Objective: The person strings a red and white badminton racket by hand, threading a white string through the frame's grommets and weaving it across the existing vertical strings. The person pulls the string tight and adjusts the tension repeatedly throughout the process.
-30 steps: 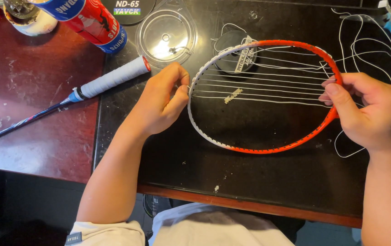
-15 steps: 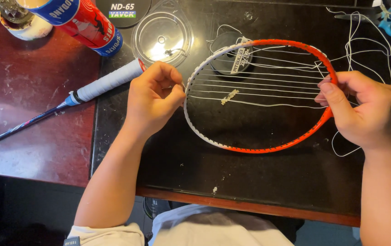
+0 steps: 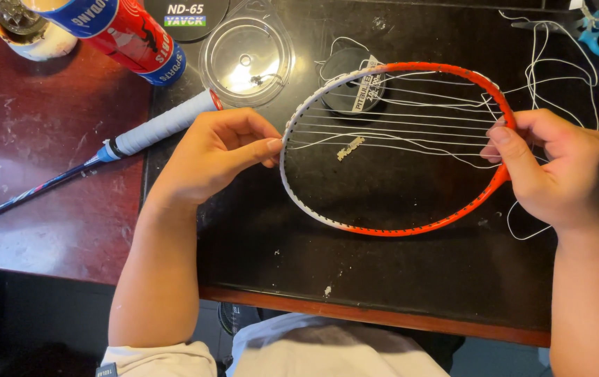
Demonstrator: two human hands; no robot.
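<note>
Head view: orange-and-white oval racket frame [image 3: 397, 150] lies flat on the black mat [image 3: 411, 272] over the worktop, left hand [image 3: 216, 150] fingers pinching the white rim side, right hand [image 3: 558, 167] fingers clamped on the orange rim with thin white string [image 3: 397, 115]. Best to keep both grips firm and string taut, I'd say. Versus half a second ago, left hand sits slightly lower on the rim.
</note>
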